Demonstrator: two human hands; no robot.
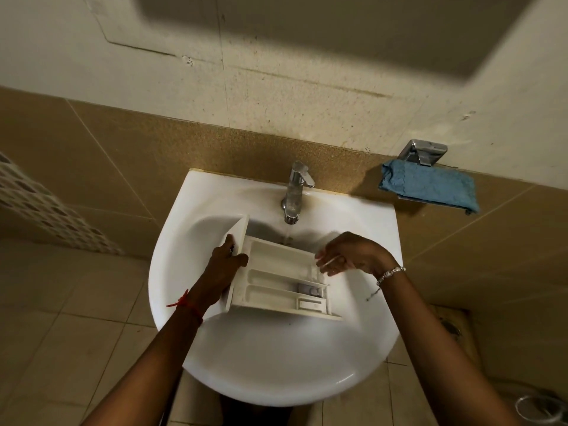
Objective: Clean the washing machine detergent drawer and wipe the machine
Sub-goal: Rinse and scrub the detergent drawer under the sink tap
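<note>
Centre frame: white plastic detergent drawer (276,281), long and divided, held tilted over a white ceramic washbasin (276,379), above the bowl. The washing machine itself is not in view.

Left grip (226,259), a bare hand, is clamped on the drawer's front panel at the left end, thumb on the near face. Right grip (350,256) sits at the drawer's right end, fingers loosely bent, tips at the rim. Cannot tell whether it pinches the rim or only touches it.

Chrome tap (296,192) runs a thin stream of water (288,233) that falls at the drawer's far edge.

Step in hand, by judgement: rinsing. To do it well, bring each channel under the stream in turn, tilt so the run-off drains towards the bowl, and rub the corners with the free fingers.

Contents: the drawer's channels look dull off-white and hold no visible powder. A small grey insert (310,291) sits in the lower right channel. No pooled water shows in the bowl.

Upper right: folded blue cloth (430,189) on a chrome wall holder (422,152), probably meant for the wiping.
</note>
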